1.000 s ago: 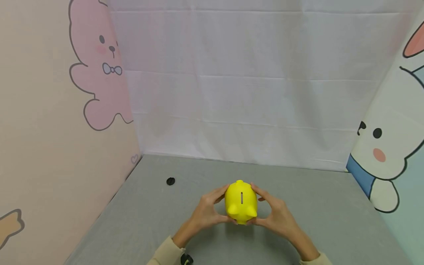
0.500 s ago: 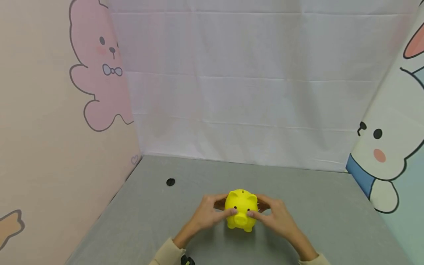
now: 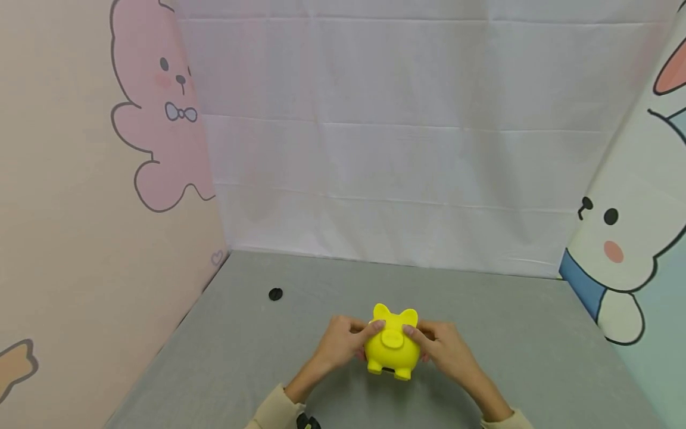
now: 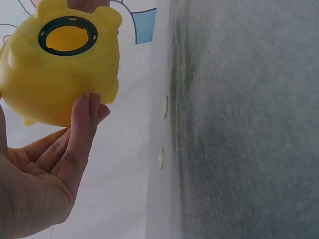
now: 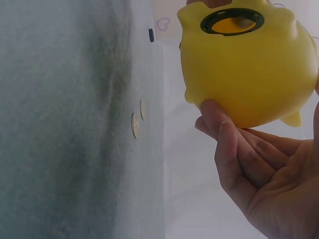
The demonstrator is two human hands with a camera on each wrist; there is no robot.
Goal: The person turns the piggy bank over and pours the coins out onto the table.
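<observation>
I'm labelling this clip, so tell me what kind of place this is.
Probably a small staged tabletop booth, not a lived-in room. A grey felt-like table is walled by a creased white cloth backdrop and side panels with cartoon animals. Both hands hold a yellow piggy bank above it.

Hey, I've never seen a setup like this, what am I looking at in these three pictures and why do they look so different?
No machine here: a person wears three cameras. The head view looks down at both hands over a grey table. The left hand and right hand hold a yellow piggy bank between them, snout toward the camera. The other two pictures come from cameras on each wrist, so they look sideways and show the bank's underside, where a black-ringed round opening stands unplugged. Two coins lie on the table beneath it. A small black disc lies farther off to the left; it may be the plug, but I cannot tell.
</observation>
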